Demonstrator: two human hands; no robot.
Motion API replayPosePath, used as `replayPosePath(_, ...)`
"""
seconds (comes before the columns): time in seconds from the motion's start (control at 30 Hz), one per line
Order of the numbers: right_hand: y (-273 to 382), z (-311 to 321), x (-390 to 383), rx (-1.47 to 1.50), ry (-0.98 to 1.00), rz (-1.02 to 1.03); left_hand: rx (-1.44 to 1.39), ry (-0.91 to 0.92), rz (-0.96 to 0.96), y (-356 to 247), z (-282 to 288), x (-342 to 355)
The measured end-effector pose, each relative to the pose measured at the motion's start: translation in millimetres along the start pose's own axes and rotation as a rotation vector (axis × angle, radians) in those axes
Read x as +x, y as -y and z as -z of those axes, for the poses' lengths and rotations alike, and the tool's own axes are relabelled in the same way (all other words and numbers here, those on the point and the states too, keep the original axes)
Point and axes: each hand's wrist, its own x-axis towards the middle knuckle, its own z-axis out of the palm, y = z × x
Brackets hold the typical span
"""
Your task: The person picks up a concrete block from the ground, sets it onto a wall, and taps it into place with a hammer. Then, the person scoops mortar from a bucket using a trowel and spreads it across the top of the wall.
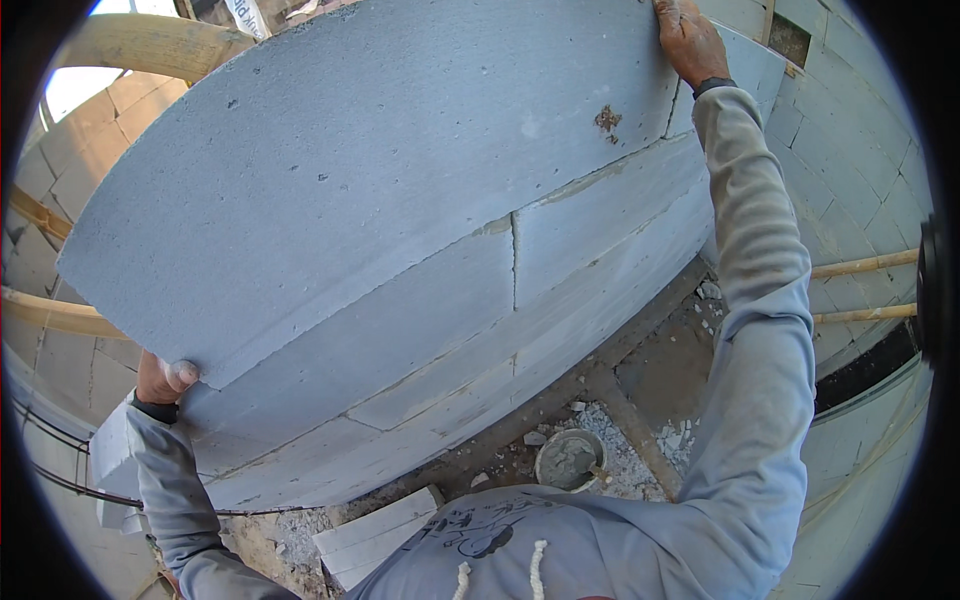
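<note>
- Block (380, 170): large, pale grey, at the top of the wall (420, 330). Its lower edge lies along the course beneath; full seating cannot be confirmed from this angle. The face shows small pits and one brown blemish near the right end.
- Left hand (166, 380): bent around the block's lower left corner, thumb flat against the near face. Fingers are out of sight; the hold appears firm.
- Right hand (690, 42): at the block's upper right end, in contact. The fingers run out at the top of the view, so how far they close cannot be told.
- Joint: a narrow dark upright gap separates the block from the neighbouring block (750, 70) beyond the right wrist.
- Step in hand, as judged: setting the block in line on the course.
- Next move, as judged: calls for even pressure from both hands, a check of the face against the course below, and care that the left corner does not tip.
- Floor (660, 375): a bucket (540, 470) of grey mix stands among white rubble; a spare block (375, 535) lies near the wall's foot.
- Surroundings: bamboo poles (150, 45) at left and right; thin dark rods (85, 490) at lower left.
</note>
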Motion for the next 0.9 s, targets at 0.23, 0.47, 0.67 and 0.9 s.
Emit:
replayPosePath(0.23, 15, 12, 4, -0.008, 0.057, 0.016, -0.188, 0.080, -0.005, -14, -1, 8)
replayPosePath(0.47, 13, 5, -2, -0.033, 0.022, -0.108, -0.147, 0.073, -0.092, -14, 4, 9)
replayPosePath(0.67, 9, 1, -2, -0.018, -0.031, -0.029, -0.177, 0.124, -0.051, -24, 10, 15)
replayPosePath(0.9, -3, -6, -3, -0.093, -0.088, 0.097, -0.159, 0.148, 0.106, -47, 15, 5)
